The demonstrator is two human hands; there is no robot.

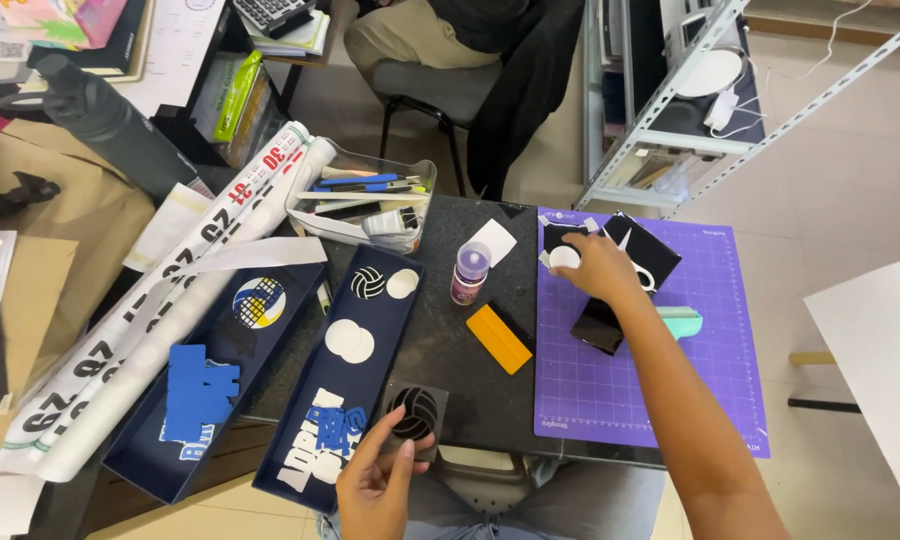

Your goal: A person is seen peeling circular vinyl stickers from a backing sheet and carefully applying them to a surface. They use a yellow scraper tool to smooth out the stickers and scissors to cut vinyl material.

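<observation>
Our left hand (pixel 375 485) pinches a flat dark square card (pixel 416 413) with a round ball picture; our right hand (pixel 598 268) curls its fingers on a small white disc (pixel 564 258). Both lie over a dark smooth table (pixel 460 370); a purple grid mat (pixel 710 380) sits beside.

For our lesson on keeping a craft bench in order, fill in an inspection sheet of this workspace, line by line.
Surface: black tabletop with a purple gridded cutting mat on its right side.
Job's things: black volleyball cut-out on a dark square; small white round piece; black card pieces.
Clutter: two navy trays of cut shapes, orange scraper, purple-capped bottle, rolls of printed numbers, clear tool bin.
Grippers: left hand pinches the volleyball square; right hand rests at the white round piece.
Cables: white cord on the metal shelf.
Surroundings: seated person on a chair.
</observation>
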